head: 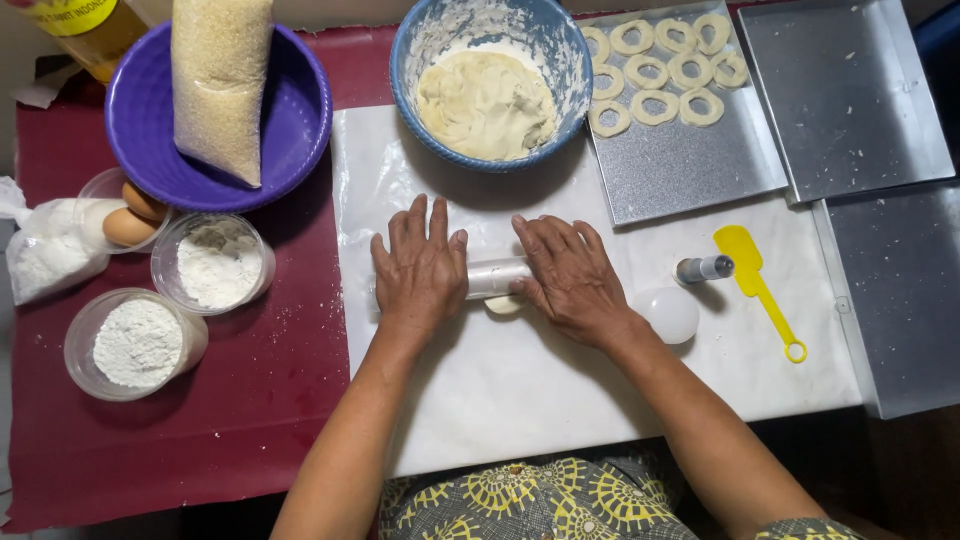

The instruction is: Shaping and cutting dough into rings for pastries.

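Observation:
Both my hands press flat on a clear cylindrical rolling pin (497,274) lying across a white sheet (520,390). My left hand (420,268) covers the pin's left end, my right hand (568,278) its right end, fingers spread. A small piece of pale dough (503,304) shows under the pin between my hands. Behind them stands a blue bowl (570,50) holding a mass of dough (486,104).
A metal tray (690,165) holds several dough rings (655,70); two bare trays (850,100) lie at right. A yellow spatula (755,280), small metal cutter (704,268), white round lid (668,314). Left: purple bowl (290,140) with bag, flour cups (138,344), eggs (130,225).

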